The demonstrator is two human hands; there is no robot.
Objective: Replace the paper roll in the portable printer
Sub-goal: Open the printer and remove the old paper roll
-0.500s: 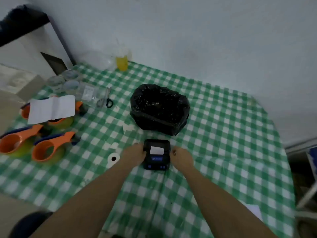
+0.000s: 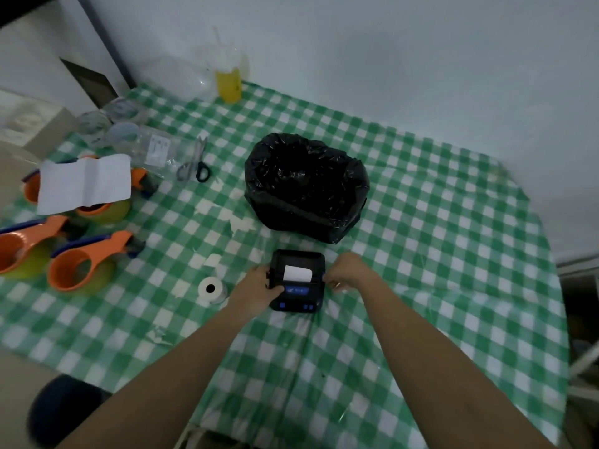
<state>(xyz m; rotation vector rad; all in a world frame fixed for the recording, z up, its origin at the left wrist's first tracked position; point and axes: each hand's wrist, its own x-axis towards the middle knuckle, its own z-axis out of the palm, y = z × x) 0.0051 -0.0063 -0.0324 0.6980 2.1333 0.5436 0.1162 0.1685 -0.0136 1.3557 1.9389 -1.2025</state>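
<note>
on the green-and-white checked tablecloth (image 2: 437, 254), near the front middle of the table, sits the black portable printer (image 2: 296, 281), flat on its back with blue buttons along its near edge and a white strip of paper (image 2: 296, 273) showing in the top opening. the left hand (image 2: 256, 291) grips the printer's left side, the thumb laid over the near left corner and the fingers wrapped around the edge. the right hand (image 2: 348, 270) presses against the printer's right side with its fingers curled down; whether it truly clasps the casing or only rests on it i cannot tell. both bare forearms reach in from the bottom of the view.

just left of the left hand, on the cloth and apart from the printer, stands a small white paper roll (image 2: 211, 289) on its end, its dark core hole facing up. a few torn white scraps (image 2: 212, 260) lie near it. behind the printer, close to it, is a bin lined with a black plastic bag (image 2: 306, 186), open at the top.

at the left edge lie several orange tape dispensers (image 2: 81, 264), one pair covered by a creased white sheet (image 2: 86, 183). farther back are scissors (image 2: 194, 163) with black handles, some clear packets (image 2: 155, 149), and a plastic cup of yellow drink (image 2: 229, 82) by the wall.
</note>
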